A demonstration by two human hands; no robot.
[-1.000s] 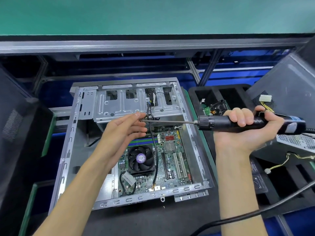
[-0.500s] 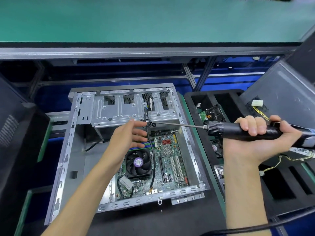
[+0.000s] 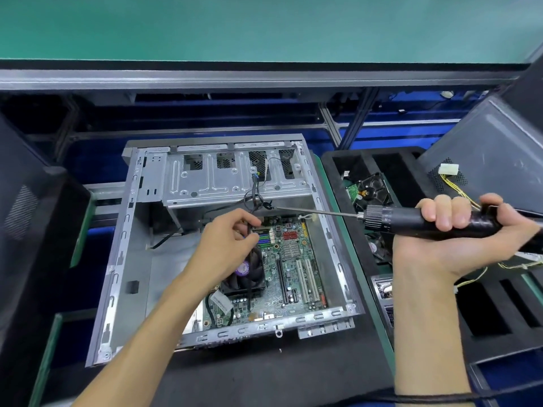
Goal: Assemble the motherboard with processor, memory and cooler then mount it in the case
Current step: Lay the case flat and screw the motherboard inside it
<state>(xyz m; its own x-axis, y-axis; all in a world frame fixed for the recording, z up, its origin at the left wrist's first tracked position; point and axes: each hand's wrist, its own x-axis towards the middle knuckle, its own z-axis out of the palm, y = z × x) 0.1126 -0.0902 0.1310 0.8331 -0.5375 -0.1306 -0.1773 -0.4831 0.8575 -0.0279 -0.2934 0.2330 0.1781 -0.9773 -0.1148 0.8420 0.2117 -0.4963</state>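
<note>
The open metal case (image 3: 117,259) lies flat in the middle, with the green motherboard (image 3: 293,277) sitting inside it. The black cooler fan (image 3: 249,279) on the board is partly hidden by my left hand (image 3: 226,245). That hand hovers over the memory slots (image 3: 264,239), fingers curled, pinching a black cable (image 3: 255,189) that runs down from the drive cage (image 3: 223,183). My right hand (image 3: 458,230) grips a black electric screwdriver (image 3: 396,220) held level to the right of the case. Its long bit points left and ends at the cable knot below the cage.
A black foam tray (image 3: 332,165) with a fan and loose parts stands right of the case. A grey side panel (image 3: 484,154) with a white connector (image 3: 448,169) leans at far right. A dark panel (image 3: 29,215) stands at left. The screwdriver's cord (image 3: 440,396) crosses the bottom.
My left hand left the bit's tip, dropped toward the board and curled its fingers round the black cable. The screwdriver stays level and has drawn slightly right.
</note>
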